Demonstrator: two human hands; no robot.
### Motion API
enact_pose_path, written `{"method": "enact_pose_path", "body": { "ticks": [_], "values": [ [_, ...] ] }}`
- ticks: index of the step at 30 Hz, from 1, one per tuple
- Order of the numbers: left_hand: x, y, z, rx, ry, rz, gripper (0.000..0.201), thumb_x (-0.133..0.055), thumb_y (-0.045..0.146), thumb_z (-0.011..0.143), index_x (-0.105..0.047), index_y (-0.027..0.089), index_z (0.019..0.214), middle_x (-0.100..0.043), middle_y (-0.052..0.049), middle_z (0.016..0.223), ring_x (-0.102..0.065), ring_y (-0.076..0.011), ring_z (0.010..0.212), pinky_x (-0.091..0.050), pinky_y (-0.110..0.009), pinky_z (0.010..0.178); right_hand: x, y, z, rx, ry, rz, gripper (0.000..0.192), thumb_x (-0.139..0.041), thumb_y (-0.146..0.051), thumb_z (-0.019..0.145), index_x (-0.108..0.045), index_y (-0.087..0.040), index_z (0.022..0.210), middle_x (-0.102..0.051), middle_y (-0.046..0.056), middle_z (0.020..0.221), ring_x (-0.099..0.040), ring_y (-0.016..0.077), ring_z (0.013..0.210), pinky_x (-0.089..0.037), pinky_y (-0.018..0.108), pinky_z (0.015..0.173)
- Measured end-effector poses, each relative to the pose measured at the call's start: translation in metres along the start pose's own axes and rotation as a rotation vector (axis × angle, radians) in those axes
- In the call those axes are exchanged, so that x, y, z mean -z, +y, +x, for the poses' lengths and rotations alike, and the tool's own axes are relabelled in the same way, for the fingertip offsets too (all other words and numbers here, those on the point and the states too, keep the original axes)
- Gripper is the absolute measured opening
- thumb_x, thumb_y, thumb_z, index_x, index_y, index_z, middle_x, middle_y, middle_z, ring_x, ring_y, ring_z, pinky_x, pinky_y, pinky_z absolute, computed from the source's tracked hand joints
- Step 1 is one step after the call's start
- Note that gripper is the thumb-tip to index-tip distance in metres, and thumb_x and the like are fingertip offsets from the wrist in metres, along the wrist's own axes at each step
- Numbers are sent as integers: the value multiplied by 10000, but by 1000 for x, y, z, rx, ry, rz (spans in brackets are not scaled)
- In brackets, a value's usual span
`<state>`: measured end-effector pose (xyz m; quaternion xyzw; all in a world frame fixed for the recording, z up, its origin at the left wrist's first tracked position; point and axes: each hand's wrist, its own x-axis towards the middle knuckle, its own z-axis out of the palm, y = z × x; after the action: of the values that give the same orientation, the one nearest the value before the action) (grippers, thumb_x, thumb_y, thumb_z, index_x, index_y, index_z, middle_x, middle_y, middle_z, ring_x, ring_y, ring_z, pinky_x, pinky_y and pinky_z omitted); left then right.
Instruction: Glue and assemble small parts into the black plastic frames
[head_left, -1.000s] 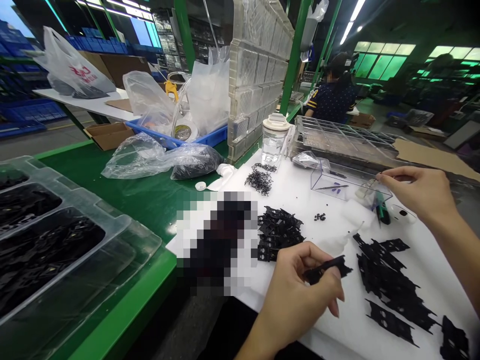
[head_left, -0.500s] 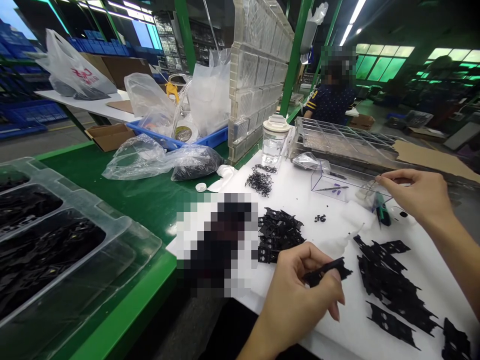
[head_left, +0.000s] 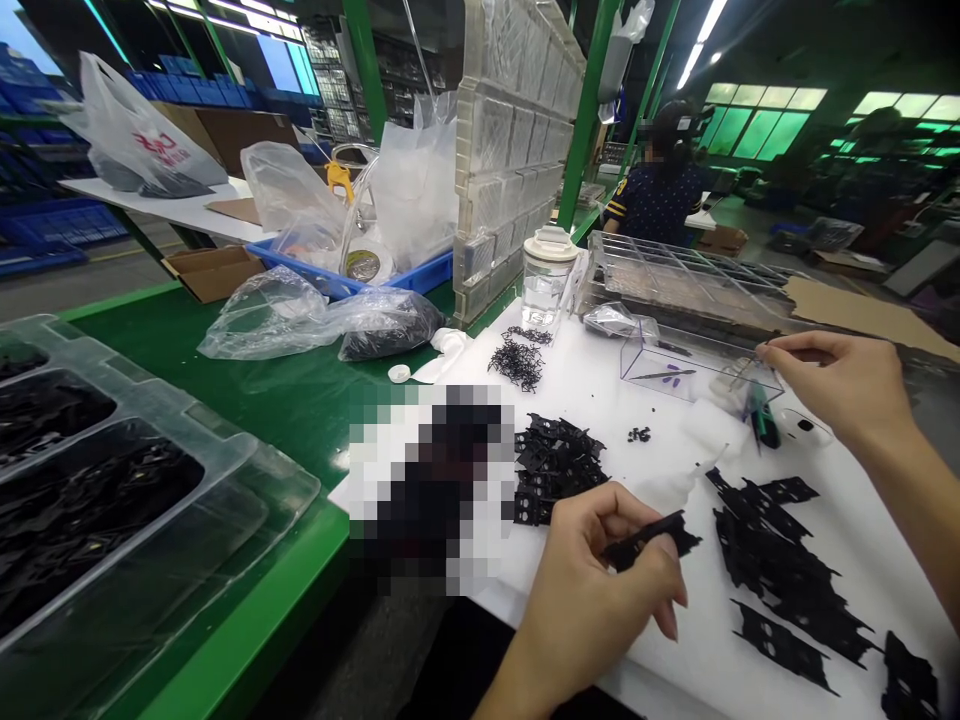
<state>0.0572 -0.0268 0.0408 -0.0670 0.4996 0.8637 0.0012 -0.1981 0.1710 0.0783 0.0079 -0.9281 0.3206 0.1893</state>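
Observation:
My left hand (head_left: 592,600) pinches a flat black plastic part (head_left: 675,533) with a jagged end between thumb and fingers, low over the white work surface. At the right, my right hand (head_left: 855,390) has thumb and forefinger pressed together above a small translucent container (head_left: 726,385) by the clear plastic box (head_left: 637,362). Something thin seems to be at those fingertips, too small to name. A dark green tool (head_left: 763,425) lies just below them. Similar black parts form a heap (head_left: 559,455) left of centre and a spread-out group (head_left: 787,570) to the right.
Tiny black pieces (head_left: 639,435) and a pile of thin black bits (head_left: 517,365) lie farther back. A lidded clear cup (head_left: 550,280) stands beside an upright clear tray (head_left: 510,150). Divided bins (head_left: 247,450) occupy the left. A person (head_left: 656,200) sits beyond.
The view has shifted very slightly. My right hand has moved a little to the right and its fingertips remain pinched. The left hand keeps its hold on the black part.

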Motion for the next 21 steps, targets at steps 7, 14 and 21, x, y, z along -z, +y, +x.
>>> {"method": "enact_pose_path", "body": {
  "ticks": [7, 14, 21],
  "values": [
    [0, -1, 0, -10, 0, 2, 117, -661, 183, 806, -554, 175, 762, -647, 8, 571, -564, -64, 401, -324, -139, 397, -4, 7, 3, -10, -14, 39, 255, -765, -399, 708, -824, -197, 852, -775, 81, 834, -693, 296, 818, -475, 376, 669],
    [0, -2, 0, -8, 5, 6, 116, -660, 198, 811, -556, 176, 767, -645, 9, 567, -556, -61, 391, -317, -139, 391, -4, 7, 3, 6, -39, 52, 205, -780, -369, 727, -818, -192, 825, -779, 83, 836, -700, 289, 829, -471, 373, 673],
    [-1, -2, 0, -14, 6, -9, 112, -663, 189, 803, -558, 175, 766, -643, 9, 558, -549, -61, 380, -319, -138, 386, 3, 0, -2, 14, 30, 131, 159, -821, -302, 711, -816, -183, 816, -776, 102, 815, -716, 288, 806, -504, 393, 715]
  ]
}}
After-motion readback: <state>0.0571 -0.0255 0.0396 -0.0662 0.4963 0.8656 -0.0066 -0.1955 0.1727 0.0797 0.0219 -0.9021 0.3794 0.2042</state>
